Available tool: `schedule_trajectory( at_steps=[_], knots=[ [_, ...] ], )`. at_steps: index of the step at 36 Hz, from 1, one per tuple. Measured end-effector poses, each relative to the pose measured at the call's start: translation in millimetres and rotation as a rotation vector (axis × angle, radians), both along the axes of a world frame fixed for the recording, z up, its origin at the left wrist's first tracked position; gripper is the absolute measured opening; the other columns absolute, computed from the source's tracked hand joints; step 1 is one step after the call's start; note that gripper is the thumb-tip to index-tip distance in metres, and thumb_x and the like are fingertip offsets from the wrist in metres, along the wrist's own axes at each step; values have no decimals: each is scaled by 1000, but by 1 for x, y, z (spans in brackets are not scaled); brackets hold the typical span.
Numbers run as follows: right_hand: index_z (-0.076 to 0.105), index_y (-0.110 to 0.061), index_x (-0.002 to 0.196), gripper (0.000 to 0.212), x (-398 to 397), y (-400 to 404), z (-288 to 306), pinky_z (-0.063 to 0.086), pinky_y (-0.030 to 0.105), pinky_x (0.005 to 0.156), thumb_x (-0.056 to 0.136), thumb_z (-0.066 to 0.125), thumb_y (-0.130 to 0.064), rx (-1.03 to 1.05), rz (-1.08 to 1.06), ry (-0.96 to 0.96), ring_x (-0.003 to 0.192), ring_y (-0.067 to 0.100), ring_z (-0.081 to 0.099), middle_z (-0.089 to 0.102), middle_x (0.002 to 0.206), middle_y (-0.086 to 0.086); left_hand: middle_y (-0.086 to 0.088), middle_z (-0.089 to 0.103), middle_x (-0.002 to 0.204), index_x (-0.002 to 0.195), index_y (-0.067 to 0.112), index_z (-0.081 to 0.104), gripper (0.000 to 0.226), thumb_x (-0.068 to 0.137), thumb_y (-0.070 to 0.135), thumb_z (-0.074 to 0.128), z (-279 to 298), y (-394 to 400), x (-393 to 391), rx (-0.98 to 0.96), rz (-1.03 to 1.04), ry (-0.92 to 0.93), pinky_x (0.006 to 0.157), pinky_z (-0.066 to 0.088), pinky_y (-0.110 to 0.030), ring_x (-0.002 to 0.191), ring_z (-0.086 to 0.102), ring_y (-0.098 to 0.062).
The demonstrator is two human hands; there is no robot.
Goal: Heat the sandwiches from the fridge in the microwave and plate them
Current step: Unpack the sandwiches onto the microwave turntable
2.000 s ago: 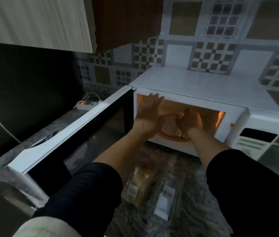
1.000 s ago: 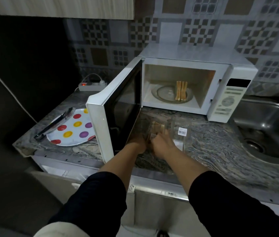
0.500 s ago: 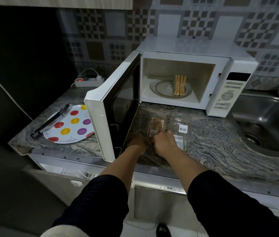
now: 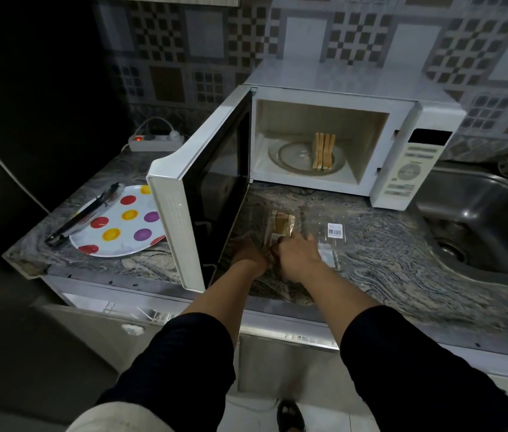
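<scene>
One sandwich sits in the open microwave; both hands, left and right, grip the second pack; heating and plating remain.

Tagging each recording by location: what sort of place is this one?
Most likely a home kitchen. A white microwave stands open on a stone-patterned counter, a steel sink sits to its right, and patterned tiles cover the wall behind.
</scene>
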State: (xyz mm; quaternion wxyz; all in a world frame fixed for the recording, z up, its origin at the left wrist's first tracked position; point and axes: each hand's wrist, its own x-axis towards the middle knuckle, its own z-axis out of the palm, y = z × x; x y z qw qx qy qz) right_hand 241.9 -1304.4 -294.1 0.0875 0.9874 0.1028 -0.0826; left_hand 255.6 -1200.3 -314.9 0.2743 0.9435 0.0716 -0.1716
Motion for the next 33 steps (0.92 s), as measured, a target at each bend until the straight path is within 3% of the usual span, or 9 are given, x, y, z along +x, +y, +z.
schedule_trajectory(
  at_steps=[10,18,24,33],
  knots=[
    [63,-5,115,27,-4,-4,10,47,33,88,89,57,-7,143,-56,68,112,31,58,60,121,17,-14,36,151,148,8,31,75,85,26,68,2,-2,-1,-37,3,3,108,36,-33,138,37,-31],
    [67,-7,107,22,-3,-4,10,49,31,82,86,58,-8,174,-50,79,106,31,60,63,114,15,-13,28,155,150,6,22,76,90,23,64,-1,-2,1,-62,14,-10,112,30,-33,142,30,-30],
    [66,-11,108,23,-1,-4,13,48,32,81,87,60,-17,181,-47,77,106,31,60,63,114,14,-14,31,153,148,6,29,74,87,25,67,0,-1,1,-60,18,-25,111,32,-32,141,32,-29],
    [64,-10,110,25,0,-3,16,49,33,83,86,59,-12,179,-41,77,106,31,60,63,115,14,-13,36,151,146,6,34,76,84,26,71,4,0,2,-28,14,-25,108,36,-29,139,36,-29]
  ],
)
